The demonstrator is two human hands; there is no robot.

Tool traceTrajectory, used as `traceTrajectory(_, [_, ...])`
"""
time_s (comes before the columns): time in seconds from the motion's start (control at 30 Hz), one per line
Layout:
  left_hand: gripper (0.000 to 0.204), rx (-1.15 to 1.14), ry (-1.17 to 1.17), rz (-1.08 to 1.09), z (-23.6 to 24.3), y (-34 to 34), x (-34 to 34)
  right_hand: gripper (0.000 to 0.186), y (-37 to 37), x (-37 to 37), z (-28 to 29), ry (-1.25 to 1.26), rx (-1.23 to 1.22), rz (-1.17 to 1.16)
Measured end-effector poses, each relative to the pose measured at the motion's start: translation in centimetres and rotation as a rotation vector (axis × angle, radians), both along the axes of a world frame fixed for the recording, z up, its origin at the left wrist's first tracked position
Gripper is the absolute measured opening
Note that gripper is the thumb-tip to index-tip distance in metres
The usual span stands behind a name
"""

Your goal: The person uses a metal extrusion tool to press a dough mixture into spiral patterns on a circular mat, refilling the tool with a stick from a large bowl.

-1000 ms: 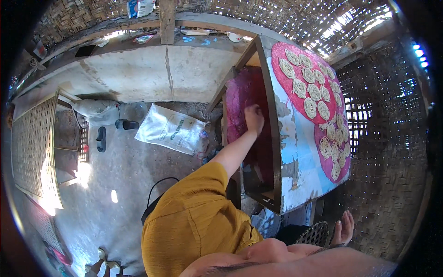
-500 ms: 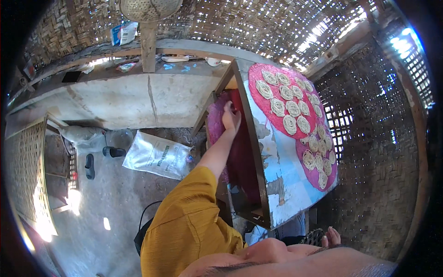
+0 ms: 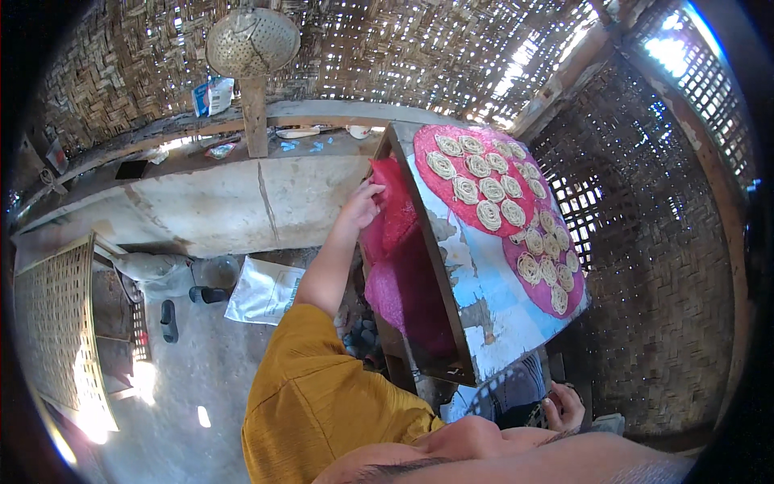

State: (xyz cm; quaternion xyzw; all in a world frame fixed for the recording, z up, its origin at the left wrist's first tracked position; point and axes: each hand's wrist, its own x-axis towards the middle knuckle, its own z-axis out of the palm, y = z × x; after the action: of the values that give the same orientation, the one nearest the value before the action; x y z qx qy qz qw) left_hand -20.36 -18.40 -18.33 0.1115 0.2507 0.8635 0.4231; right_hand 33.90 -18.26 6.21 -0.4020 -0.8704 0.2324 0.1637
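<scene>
My left hand (image 3: pixel 363 206) reaches forward to the open side of a table. Its fingers are closed on the edge of a bright red-pink mesh sheet (image 3: pixel 398 211), pulled partly out of the space under the tabletop. A purple-pink mesh sheet (image 3: pixel 385 295) hangs out below it. On the worn white and blue tabletop (image 3: pixel 461 284) lie a pink round mesh sheet (image 3: pixel 442 190) and a purple one (image 3: pixel 542 302), both bearing several pale coiled noodle nests (image 3: pixel 488 214). My right hand (image 3: pixel 563 406) rests low by the near right corner, fingers loosely curled and apart, nothing visible in it.
A low wall with a ledge (image 3: pixel 314 121) runs behind the table. A perforated metal strainer (image 3: pixel 252 42) hangs on the woven bamboo wall. On the floor at left lie a white sack (image 3: pixel 262 292) and dark slippers (image 3: pixel 168 321). A woven panel (image 3: pixel 56 323) stands far left.
My left hand has moved left and out from inside the table, drawing the red-pink mesh sheet's edge outward. My right hand shows more, its fingers more curled. The view has shifted slightly.
</scene>
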Motion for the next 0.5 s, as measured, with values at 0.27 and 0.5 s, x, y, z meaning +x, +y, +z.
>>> traceTrajectory(0.27, [0.039,0.451,-0.105,0.208,14.7,-4.0,7.9,0.053,-1.6,-7.4,-2.0,0.095,0.027,0.341])
traceTrajectory(0.5, [0.056,0.367,0.565,0.013,22.4,-2.8,25.7,0.101,-1.9,-14.2,1.0,0.385,0.375,0.288])
